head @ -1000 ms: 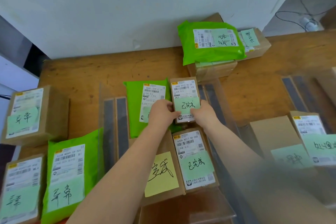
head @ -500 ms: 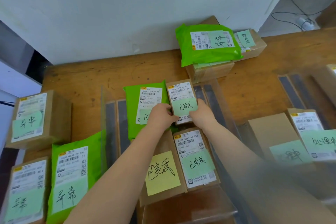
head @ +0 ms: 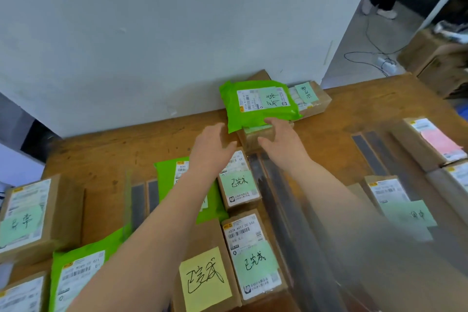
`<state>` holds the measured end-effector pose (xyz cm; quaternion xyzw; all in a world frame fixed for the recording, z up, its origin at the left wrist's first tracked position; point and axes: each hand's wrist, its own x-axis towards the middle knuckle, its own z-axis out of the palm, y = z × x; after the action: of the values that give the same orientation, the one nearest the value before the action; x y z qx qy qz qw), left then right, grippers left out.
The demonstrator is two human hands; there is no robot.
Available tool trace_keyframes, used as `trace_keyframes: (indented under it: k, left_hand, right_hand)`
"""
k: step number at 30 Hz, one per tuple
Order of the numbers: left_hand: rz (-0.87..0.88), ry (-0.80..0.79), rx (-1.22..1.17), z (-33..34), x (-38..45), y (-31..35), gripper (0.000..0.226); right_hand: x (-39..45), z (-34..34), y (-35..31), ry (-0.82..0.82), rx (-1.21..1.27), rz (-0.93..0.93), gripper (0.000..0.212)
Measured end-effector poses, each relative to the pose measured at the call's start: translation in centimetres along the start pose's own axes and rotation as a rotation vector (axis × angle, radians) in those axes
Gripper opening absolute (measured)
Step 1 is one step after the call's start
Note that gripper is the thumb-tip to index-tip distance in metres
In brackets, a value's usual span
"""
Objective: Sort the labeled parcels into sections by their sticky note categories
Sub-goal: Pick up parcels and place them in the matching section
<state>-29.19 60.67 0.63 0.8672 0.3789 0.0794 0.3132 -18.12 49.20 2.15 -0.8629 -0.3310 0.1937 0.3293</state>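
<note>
1. Both arms are reaching across the wooden table toward a stack of parcels against the white wall.
2. The left hand is hovering with fingers relaxed and spread, holding nothing, just left of the stack's lower box.
3. The right hand is also lying wide, thumb pointing toward the box's near face, fingertips touching the underside edge of the green bag; it is gripping nothing that I can see.
4. The green bag is lying on top of the lower box, carrying a shipping label and a green note.
5. Just right of it, a far box with its own green note is sitting against the wall.
6. Below the hands, a small box with a green note is resting beside a second green bag, which the left forearm is partly covering.
7. Nearer the camera, a box with a yellow note is lying beside a long box with a green note.
8. At the left edge, a left box is sitting above a third green bag.
9. At the right, blurred boxes are lying, one bearing a pink label.
</note>
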Motion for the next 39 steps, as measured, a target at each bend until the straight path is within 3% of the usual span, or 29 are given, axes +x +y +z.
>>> trace_keyframes:
  k: [8, 12, 19, 24, 31, 39]
  left_hand:
    - [-0.081, -0.016, -0.160, 1.6, 6.2, 1.9, 0.051]
    - [-0.145, -0.036, -0.269, 3.5, 8.3, 1.5, 0.067]
    - [-0.188, 0.119, -0.423, 5.2, 8.6, 1.5, 0.057]
    - [-0.193, 0.268, -0.543, 4.3, 6.6, 1.6, 0.054]
    - [-0.276, 0.448, -1.037, 0.2, 1.2, 2.7, 0.036]
    - [-0.273, 0.593, -1.256, -4.1, -7.9, 1.2, 0.026]
  right_hand:
    - [7.4, -2.7, 3.8, 0.054, -0.057, 0.081, 0.062]
    - [10.1, -2.1, 5.6, 0.057, -0.107, 0.105, 0.071]
    - [11.6, -1.8, 6.6, 0.090, 0.053, 0.135, 0.077]
    - [9.6, -2.5, 5.8, 0.159, 0.258, 0.092, 0.059]
    - [5.1, -3.8, 2.6, 0.339, 0.497, 0.016, 0.028]
    - [-5.1, -1.7, -0.5, 0.164, 0.760, -0.027, 0.038]
